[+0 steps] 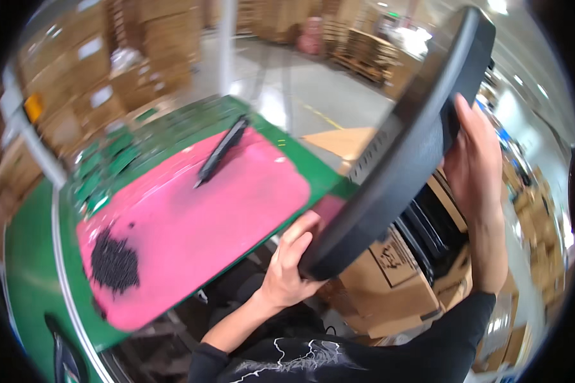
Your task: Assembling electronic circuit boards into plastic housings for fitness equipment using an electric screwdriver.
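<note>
The left hand (287, 265) grips the lower corner and the right hand (476, 163) clasps the upper edge of the black monitor housing (402, 153), held tilted beside the pink mat (198, 217); both grips should stay firm for level lowering

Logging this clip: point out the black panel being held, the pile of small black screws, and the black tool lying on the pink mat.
black panel (415, 140), head view, middle of its curved back.
pile of screws (115, 263), head view, heap's centre.
black tool (222, 150), head view, mid-shaft.
</note>
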Tool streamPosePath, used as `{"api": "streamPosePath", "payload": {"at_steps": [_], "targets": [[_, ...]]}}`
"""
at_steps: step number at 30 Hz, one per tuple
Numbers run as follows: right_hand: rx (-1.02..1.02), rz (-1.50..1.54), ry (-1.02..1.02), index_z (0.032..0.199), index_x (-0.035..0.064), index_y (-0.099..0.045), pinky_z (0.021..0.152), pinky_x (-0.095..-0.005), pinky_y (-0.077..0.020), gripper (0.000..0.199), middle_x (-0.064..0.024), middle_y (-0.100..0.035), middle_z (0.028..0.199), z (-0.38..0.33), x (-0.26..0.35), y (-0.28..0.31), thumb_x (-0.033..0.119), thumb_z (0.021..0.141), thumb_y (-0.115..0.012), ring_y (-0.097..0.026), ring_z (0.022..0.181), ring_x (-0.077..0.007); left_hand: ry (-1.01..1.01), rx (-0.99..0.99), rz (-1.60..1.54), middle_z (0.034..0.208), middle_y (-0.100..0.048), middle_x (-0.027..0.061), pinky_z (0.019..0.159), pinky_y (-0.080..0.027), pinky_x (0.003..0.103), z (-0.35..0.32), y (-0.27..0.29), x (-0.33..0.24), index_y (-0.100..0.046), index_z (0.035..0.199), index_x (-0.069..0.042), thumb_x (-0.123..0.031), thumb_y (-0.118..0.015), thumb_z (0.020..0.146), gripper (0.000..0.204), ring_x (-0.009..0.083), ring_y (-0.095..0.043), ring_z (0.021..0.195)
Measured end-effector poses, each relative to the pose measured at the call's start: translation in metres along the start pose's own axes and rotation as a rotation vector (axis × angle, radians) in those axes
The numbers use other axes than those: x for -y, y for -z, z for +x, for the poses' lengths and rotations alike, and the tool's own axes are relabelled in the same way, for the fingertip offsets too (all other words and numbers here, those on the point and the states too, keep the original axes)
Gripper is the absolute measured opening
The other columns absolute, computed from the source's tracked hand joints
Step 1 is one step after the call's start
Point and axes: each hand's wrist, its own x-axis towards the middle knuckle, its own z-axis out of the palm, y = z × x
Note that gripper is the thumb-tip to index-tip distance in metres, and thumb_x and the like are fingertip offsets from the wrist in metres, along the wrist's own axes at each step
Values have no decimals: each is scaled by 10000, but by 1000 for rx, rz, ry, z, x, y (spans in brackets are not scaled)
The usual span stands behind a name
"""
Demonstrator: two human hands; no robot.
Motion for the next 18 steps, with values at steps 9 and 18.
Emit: {"api": "streamPosePath", "payload": {"at_steps": [9,18], "targets": [[1174,-1131,876,1204,48,-593,992,-429,-445,616,-167,-554,1297,14,-145,-75,120,602,-707,-525,1228,-273,1171,-556,-779,1002,-615,121,757,-498,261,-29,164,-20,-472,1275,33,-18,-478,684,594,180,-607,859],[1340,-728,687,1094,80,-641,717,-337,-556,359,-118,-638,1124,39,-221,-175,215,767,-706,-636,997,-272,920,386,1097,1018,-529,178,764,-530,465,-6,243,10,-551,978,42,-121,-615,765,276,334,-563,969]]}}
